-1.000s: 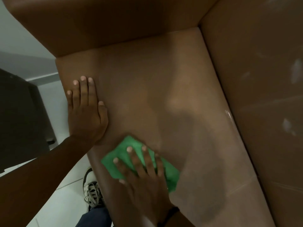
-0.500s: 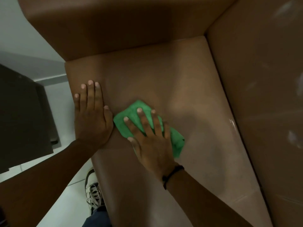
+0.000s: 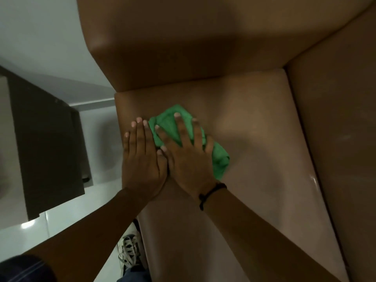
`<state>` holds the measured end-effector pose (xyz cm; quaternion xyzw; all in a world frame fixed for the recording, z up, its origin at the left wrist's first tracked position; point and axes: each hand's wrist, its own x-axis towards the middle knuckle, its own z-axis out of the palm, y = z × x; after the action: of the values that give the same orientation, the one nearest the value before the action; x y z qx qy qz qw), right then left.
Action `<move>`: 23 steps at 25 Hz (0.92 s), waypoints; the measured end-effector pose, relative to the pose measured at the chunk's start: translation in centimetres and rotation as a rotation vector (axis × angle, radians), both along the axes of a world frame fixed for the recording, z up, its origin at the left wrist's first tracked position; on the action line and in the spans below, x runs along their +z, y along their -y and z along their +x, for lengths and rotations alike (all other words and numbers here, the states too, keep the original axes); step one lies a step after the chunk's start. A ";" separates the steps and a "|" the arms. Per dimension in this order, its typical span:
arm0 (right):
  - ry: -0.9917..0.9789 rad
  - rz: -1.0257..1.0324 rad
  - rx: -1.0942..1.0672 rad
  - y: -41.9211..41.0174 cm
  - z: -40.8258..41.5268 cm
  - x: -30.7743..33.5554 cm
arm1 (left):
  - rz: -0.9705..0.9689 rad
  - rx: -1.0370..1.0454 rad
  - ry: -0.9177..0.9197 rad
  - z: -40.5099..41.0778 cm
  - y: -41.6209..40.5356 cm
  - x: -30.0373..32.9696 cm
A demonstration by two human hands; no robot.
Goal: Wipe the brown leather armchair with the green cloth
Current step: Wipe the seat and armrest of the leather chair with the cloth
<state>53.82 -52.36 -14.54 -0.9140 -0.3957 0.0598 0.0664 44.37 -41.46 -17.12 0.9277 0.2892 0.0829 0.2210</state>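
Note:
The brown leather armchair (image 3: 264,129) fills the right and upper part of the view; its seat cushion lies flat below me. My right hand (image 3: 187,153) lies spread, palm down, on the green cloth (image 3: 218,157), pressing it onto the seat near the front left. The cloth shows beyond my fingertips and to the right of my hand. My left hand (image 3: 142,157) rests flat, fingers together, on the seat's left edge, touching my right hand and holding nothing.
The armrest (image 3: 162,37) rises behind the seat and the backrest (image 3: 341,119) stands at the right. A dark cabinet (image 3: 46,143) stands on the white tiled floor (image 3: 30,235) at the left. My sneaker (image 3: 130,253) shows beside the seat's front.
My right hand has slid the cloth across the seat from the near end up to beside my left hand. The left hand has stayed planted on the seat edge.

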 end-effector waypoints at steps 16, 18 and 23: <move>0.121 -0.037 -0.303 7.1 9.2 -0.1 | 0.098 -0.034 -0.109 0.5 0.7 -0.3; 0.111 -0.069 -0.248 11.6 3.1 0.0 | 0.121 -0.082 -0.173 1.6 2.5 0.8; 0.058 -0.100 -0.090 21.4 -0.1 0.1 | 0.223 -0.335 -0.168 5.4 10.0 1.1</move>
<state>53.70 -73.73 -14.43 -0.9345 -0.3523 0.0498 0.0120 49.79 -51.44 -16.07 0.9852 0.1376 -0.0009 0.1026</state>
